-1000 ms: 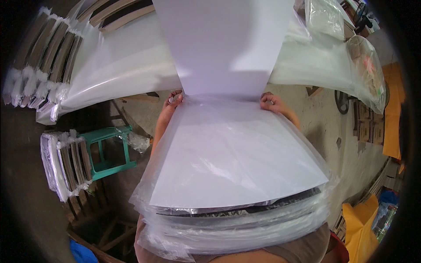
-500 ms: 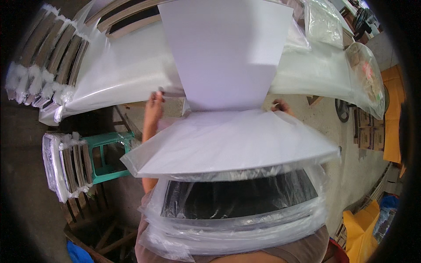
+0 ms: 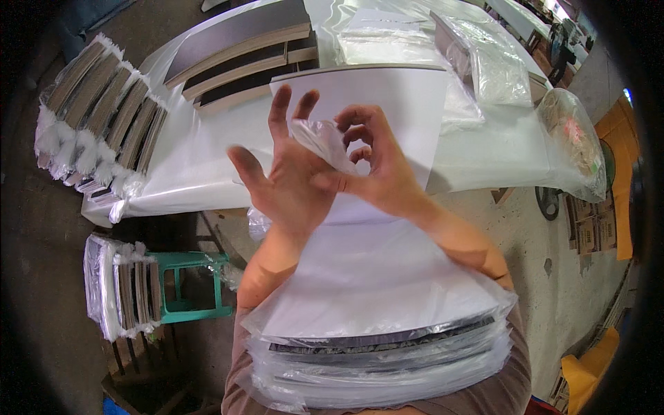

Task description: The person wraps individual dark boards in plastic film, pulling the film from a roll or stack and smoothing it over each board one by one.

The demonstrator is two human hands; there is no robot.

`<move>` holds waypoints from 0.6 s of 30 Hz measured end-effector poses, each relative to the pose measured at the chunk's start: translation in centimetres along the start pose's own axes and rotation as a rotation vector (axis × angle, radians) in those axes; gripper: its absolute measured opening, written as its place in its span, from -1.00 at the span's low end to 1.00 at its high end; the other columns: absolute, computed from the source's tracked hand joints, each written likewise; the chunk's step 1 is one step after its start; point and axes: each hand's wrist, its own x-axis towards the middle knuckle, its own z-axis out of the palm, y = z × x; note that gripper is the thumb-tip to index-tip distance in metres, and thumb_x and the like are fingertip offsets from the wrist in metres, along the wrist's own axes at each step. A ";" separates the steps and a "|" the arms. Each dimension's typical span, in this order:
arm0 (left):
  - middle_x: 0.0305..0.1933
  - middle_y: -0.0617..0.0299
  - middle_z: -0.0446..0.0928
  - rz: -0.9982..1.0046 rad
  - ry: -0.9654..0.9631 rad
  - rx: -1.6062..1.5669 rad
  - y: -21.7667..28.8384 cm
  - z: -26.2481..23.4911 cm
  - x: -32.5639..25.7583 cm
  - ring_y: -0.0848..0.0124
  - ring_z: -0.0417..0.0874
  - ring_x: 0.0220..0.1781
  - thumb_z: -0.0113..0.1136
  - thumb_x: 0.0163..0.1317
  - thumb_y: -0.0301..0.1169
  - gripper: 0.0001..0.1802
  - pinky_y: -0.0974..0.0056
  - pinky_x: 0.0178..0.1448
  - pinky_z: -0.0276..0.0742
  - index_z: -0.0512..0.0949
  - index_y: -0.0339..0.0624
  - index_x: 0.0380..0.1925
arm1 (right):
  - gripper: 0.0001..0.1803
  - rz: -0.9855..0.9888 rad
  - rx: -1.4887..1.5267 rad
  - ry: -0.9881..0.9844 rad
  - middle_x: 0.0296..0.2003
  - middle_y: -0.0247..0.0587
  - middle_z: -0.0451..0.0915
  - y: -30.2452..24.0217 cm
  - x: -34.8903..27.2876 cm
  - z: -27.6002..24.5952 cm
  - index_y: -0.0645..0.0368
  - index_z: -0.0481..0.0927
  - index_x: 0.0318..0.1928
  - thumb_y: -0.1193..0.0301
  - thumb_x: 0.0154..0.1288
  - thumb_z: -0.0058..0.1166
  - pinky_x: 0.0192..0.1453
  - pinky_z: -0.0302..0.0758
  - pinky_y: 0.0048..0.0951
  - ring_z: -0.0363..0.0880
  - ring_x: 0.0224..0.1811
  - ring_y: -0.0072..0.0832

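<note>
My left hand [image 3: 292, 173] is raised over the white board, palm toward me, with thumb and two fingers spread. Its remaining fingers are hidden by a crumpled piece of clear plastic [image 3: 321, 142]. Curled around that plastic is my right hand [image 3: 377, 155], its thumb against the left palm. Beneath the hands, a white board [image 3: 415, 111] leans from the table edge toward my lap. On my lap rests a stack of plastic-sleeved boards [image 3: 387, 290], white on top, with a dark one showing below.
The plastic-covered table [image 3: 183, 155] carries dark boards [image 3: 242, 34], clear plastic bags [image 3: 494, 66] and, at its left end, stacked boards with plastic edges [image 3: 100, 104]. A green stool [image 3: 197, 315] holding wrapped boards stands left. Yellow sheeting [image 3: 588, 363] and cartons [image 3: 595, 225] are at right.
Both hands have come up from the sides of the white board and met above it, with plastic between them. The upper sleeved board on my lap has settled flatter onto the stack.
</note>
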 end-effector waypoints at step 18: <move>-0.11 0.25 0.41 -0.111 0.187 0.536 -2.6 -4.1 0.7 0.51 0.37 -0.13 0.22 0.02 -0.37 -0.78 0.42 -0.03 0.24 0.57 -0.25 -0.34 | -0.83 0.165 0.355 0.198 -0.51 -0.39 0.48 0.9 0.9 -2.7 0.21 0.46 -0.32 0.47 0.06 0.13 -0.35 0.32 -0.70 0.40 -0.43 -0.71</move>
